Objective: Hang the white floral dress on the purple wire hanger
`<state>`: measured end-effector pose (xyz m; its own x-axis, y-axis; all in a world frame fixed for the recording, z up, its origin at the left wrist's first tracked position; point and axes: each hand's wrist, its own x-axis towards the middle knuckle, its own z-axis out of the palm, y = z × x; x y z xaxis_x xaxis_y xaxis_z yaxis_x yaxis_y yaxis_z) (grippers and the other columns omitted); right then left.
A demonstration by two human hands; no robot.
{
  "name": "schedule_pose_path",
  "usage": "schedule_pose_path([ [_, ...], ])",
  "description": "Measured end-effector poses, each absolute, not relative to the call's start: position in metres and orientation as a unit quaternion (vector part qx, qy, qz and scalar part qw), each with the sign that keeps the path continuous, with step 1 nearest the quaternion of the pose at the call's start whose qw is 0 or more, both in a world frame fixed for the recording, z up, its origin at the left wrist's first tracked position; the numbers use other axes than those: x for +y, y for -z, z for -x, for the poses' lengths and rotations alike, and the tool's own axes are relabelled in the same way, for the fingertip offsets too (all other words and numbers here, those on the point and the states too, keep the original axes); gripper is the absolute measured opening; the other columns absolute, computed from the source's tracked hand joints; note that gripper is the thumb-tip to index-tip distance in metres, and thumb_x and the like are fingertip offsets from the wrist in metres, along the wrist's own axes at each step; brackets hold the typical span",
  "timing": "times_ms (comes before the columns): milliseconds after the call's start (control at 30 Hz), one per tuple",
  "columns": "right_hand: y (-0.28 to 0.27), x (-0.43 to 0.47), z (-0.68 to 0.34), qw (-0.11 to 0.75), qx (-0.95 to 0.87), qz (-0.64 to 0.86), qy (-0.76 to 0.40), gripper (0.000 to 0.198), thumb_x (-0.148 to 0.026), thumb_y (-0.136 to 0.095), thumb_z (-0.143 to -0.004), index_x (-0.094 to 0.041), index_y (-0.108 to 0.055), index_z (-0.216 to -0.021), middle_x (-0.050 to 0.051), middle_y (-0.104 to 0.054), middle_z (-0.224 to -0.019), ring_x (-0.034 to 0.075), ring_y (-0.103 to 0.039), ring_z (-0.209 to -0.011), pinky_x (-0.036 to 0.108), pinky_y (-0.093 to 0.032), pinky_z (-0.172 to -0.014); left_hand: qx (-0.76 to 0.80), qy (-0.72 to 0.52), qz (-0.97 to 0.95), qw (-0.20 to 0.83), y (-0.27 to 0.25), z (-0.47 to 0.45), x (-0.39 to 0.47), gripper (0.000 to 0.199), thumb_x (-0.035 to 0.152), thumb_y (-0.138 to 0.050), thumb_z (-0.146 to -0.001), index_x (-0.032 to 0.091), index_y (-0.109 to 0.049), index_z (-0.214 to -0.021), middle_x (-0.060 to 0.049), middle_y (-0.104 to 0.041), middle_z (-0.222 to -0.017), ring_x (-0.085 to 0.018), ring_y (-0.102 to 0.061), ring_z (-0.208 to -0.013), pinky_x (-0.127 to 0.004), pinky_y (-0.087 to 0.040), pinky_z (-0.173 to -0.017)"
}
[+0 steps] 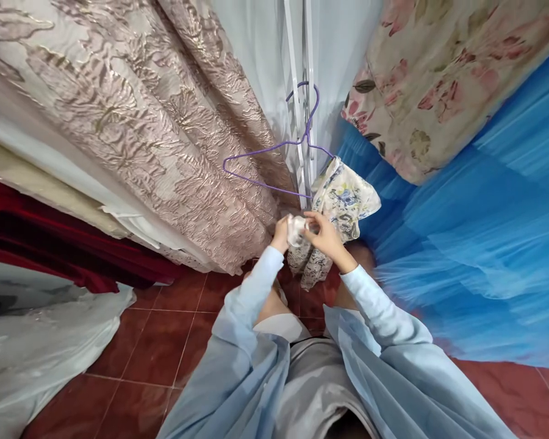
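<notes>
Your left hand [281, 234] grasps a bunched piece of white fabric [296, 231] in front of your body. Your right hand [324, 235] meets it from the other side, thumb and fingers curved with their tips at its edge; you cannot tell whether they pinch it. Whether that piece is part of the floral garment [348, 195] is also unclear.

The garment, cream with blue and yellow print, hangs on the right side of a purple hanger [307, 131], just above and beyond your right hand. Its lower folds drop behind your hands toward the red tiled floor [155, 347]. The hanger's left loop shows in full, and its hook is up at the white uprights [308, 49].

To your left hangs shiny pink brocade fabric [178, 134], with dark red cloth [73, 238] farther out. To your right, cloth with pink flowers [439, 85] overlaps blue tulle [476, 244]. The pale blue sleeves of your open shirt [229, 378] reach to your wrists.
</notes>
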<state>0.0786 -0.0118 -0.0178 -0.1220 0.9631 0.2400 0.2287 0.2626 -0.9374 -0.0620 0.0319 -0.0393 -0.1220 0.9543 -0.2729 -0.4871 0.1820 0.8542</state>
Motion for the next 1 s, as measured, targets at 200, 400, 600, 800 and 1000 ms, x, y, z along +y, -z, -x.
schedule_pose_path([
  [200, 0.005, -0.038, -0.11, 0.498, -0.612, 0.439, -0.429, 0.064, -0.027, -0.07, -0.072, -0.02, -0.049, -0.132, 0.011, -0.064, -0.123, 0.027, -0.064, -0.106, 0.041, -0.051, -0.094, 0.372, -0.533, -0.674, 0.351, 0.009, 0.024, 0.0, 0.021, 0.037, -0.066, -0.093, 0.018, -0.071, -0.089, -0.007, -0.062, -0.093, -0.019, -0.059, -0.092, -0.032, -0.047, -0.089],
  [400, -0.024, -0.072, -0.151, 0.332, -0.656, 0.429, -0.526, 0.012, -0.03, -0.068, -0.076, -0.02, -0.061, -0.078, 0.0, -0.058, -0.071, 0.019, -0.053, -0.068, 0.03, -0.045, -0.062, 0.241, -0.371, -0.766, 0.467, -0.016, 0.005, -0.016, 0.052, 0.071, -0.058, -0.088, 0.019, -0.068, -0.088, -0.012, -0.063, -0.101, -0.027, -0.058, -0.105, -0.042, -0.044, -0.099],
  [600, -0.089, -0.08, -0.219, 0.263, -0.698, 0.424, -0.513, 0.025, -0.039, -0.073, -0.08, -0.018, -0.065, -0.069, -0.002, -0.053, -0.059, 0.012, -0.042, -0.053, 0.025, -0.031, -0.049, 0.227, -0.152, -0.661, 0.699, 0.013, 0.008, -0.048, 0.07, 0.082, -0.073, -0.065, 0.016, -0.067, -0.089, -0.006, -0.064, -0.085, -0.019, -0.057, -0.078, -0.032, -0.049, -0.076],
  [800, -0.108, -0.009, -0.269, 0.475, -0.625, 0.524, -0.331, 0.016, -0.022, -0.069, -0.07, -0.019, -0.061, -0.057, -0.001, -0.046, -0.052, 0.011, -0.037, -0.05, 0.03, -0.024, -0.047, 0.404, -0.25, -0.72, 0.507, -0.002, 0.053, -0.043, 0.042, 0.057, -0.066, -0.085, 0.016, -0.071, -0.089, 0.0, -0.061, -0.077, -0.015, -0.051, -0.07, -0.027, -0.043, -0.067],
  [1000, -0.109, 0.077, -0.242, 0.57, -0.601, 0.447, -0.337, 0.011, -0.022, -0.065, -0.073, -0.018, -0.061, -0.063, 0.004, -0.056, -0.065, 0.012, -0.047, -0.062, 0.032, -0.032, -0.058, 0.455, -0.282, -0.749, 0.39, -0.033, 0.104, -0.045, 0.046, 0.055, -0.053, -0.094, 0.016, -0.061, -0.071, 0.001, -0.047, -0.066, -0.013, -0.041, -0.064, -0.026, -0.034, -0.062],
])
